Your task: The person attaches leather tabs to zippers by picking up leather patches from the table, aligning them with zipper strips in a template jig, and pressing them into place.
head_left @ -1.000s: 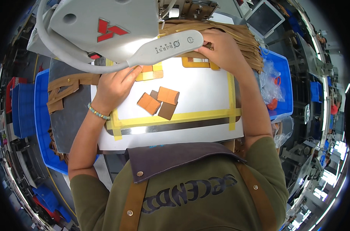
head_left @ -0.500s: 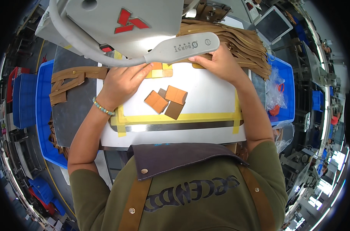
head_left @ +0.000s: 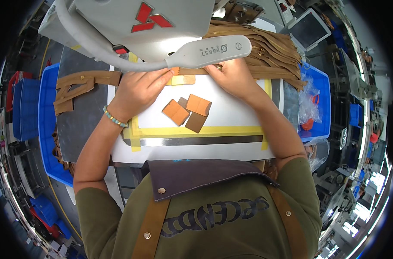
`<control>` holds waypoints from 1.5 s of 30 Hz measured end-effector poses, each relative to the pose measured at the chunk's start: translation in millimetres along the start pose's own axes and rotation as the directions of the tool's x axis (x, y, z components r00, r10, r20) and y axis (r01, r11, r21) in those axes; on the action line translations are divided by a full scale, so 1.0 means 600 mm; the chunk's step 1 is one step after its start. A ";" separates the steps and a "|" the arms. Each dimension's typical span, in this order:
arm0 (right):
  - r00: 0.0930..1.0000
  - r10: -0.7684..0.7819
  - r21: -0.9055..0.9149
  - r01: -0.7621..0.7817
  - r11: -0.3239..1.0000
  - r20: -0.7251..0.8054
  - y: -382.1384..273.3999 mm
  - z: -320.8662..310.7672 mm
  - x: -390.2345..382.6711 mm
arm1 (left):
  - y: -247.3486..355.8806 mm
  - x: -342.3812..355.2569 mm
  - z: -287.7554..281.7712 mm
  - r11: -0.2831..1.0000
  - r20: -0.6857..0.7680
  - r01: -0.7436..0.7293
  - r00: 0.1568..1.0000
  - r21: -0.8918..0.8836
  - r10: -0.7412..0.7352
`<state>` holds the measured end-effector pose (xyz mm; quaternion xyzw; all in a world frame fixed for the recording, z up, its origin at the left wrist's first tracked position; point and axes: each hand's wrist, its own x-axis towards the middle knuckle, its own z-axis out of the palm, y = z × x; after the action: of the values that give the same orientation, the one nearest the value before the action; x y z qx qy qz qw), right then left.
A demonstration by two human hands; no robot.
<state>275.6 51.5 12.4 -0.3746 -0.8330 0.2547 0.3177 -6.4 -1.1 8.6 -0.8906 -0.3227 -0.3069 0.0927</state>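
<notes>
My left hand (head_left: pixel 138 93) is bent beside an orange-and-yellow block (head_left: pixel 183 80), fingers close together, tips partly hidden; what they grip is unclear. My right hand (head_left: pixel 233 80) pinches a brown zipper strip (head_left: pixel 196 71) that stretches leftward over the block, just below a grey control paddle (head_left: pixel 213 52). A pile of brown zipper strips (head_left: pixel 270 49) lies right of that hand. Loose orange and brown patches (head_left: pixel 175 112) rest on the white board (head_left: pixel 155 142) with yellow tape. More brown strips (head_left: pixel 82 88) lie left of my left hand.
A grey machine head (head_left: pixel 101 26) overhangs the back of the board. Blue bins stand at left (head_left: pixel 47 125) and right (head_left: pixel 321 90), the right one holding clear bags (head_left: pixel 309 103). A white-framed screen (head_left: pixel 309 28) sits at back right, and metal equipment lines both rims.
My right hand has moved down and slightly left, drawing a zipper strip down over the block. The view has shifted, so the machine and board appear further right.
</notes>
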 end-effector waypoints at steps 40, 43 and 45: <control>0.976 -0.193 -0.115 0.204 0.972 0.098 0.027 -0.028 -0.006 | 0.005 -0.001 0.010 0.987 0.222 0.115 0.971 -0.111 -0.088; 0.975 -0.201 -0.136 0.212 0.968 0.091 0.026 -0.027 -0.005 | 0.004 0.000 0.011 0.987 0.221 0.111 0.972 -0.115 -0.083; 0.975 -0.207 -0.155 0.218 0.963 0.085 0.025 -0.026 -0.005 | 0.004 -0.001 0.011 0.985 0.227 0.124 0.969 -0.120 -0.094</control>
<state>295.5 60.8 12.2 -0.2988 -0.8967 0.1625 0.2831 -2.1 -0.7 2.9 -0.9042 -0.3582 -0.2318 -0.0204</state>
